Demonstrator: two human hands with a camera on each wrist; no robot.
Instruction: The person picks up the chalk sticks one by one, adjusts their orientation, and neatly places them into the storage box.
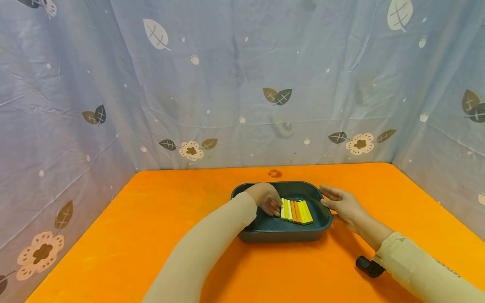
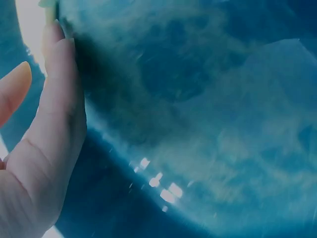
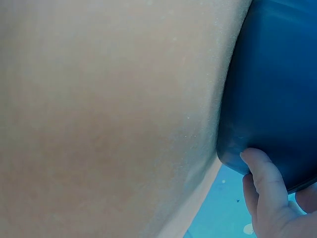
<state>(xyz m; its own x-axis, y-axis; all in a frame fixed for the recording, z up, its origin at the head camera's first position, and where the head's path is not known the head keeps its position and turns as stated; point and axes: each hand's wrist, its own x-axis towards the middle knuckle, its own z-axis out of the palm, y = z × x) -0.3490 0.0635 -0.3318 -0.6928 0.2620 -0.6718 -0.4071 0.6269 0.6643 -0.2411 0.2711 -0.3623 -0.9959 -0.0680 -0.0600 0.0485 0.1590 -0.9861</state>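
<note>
A dark rounded rectangular pan [image 1: 280, 237] stands on the orange table. Inside it, towards the right, lies a row of chalk-like sticks [image 1: 297, 211] in white, yellow and orange, side by side. My left hand [image 1: 270, 201] reaches into the pan, its fingertips against the left end of the row. In the left wrist view those fingers [image 2: 54, 99] look fairly straight, near one pale stick. Outside the pan's right end, my right hand [image 1: 346, 208] touches the rim with extended fingers and thumb. The right wrist view has a finger [image 3: 262, 166] against the outer wall [image 3: 267, 99].
The orange table [image 1: 170, 219] extends around the pan. A blue-grey curtain [image 1: 235, 84] with leaf and flower prints encloses the back and sides. A small black device [image 1: 369, 266] is at the right wrist. A reddish ring mark [image 1: 275, 173] lies behind the pan.
</note>
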